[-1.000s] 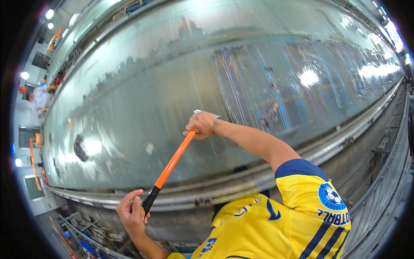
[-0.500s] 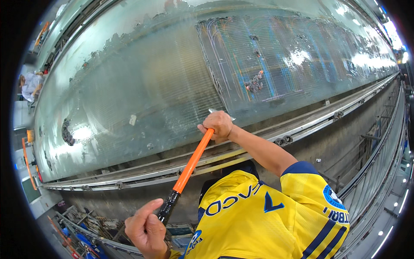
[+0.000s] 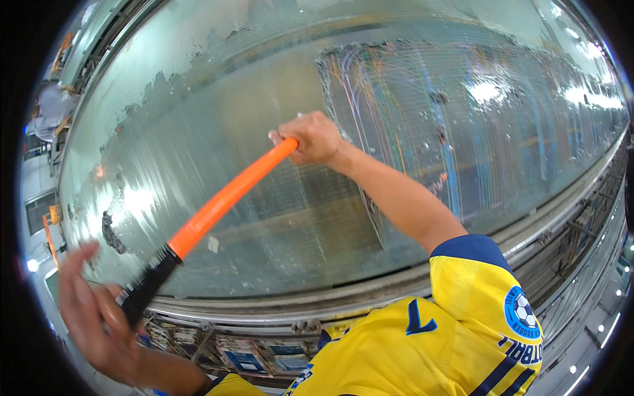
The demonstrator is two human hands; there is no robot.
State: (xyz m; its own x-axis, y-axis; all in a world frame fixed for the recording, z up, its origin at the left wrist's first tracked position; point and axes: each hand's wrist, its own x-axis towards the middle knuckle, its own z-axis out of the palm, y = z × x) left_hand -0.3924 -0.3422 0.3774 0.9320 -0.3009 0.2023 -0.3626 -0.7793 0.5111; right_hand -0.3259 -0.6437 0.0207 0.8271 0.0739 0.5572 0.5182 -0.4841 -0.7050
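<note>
An orange pole (image 3: 228, 195) with a black grip (image 3: 150, 280) slants over a wide, wet, pale green sheet (image 3: 198, 119). My right hand (image 3: 314, 137) is closed around its far end, over the sheet; the fist mostly hides what is fixed there. At the black grip is my left hand (image 3: 99, 323), blurred, with some fingers stretched away and a bent finger across the grip's end. Right of my right hand, a darker panel (image 3: 409, 132) with many thin coloured lines shows in the sheet.
A metal rail (image 3: 264, 319) runs along the sheet's near edge. Below it lie stacked flat pieces (image 3: 244, 356). A dark clump (image 3: 112, 232) sits on the sheet at left. Another person (image 3: 54, 111) in pale clothing is at the far left edge.
My right hand has moved up and slightly left, farther over the sheet. The left hand and the black grip have swung left, so the pole lies flatter. My view has shifted too.
</note>
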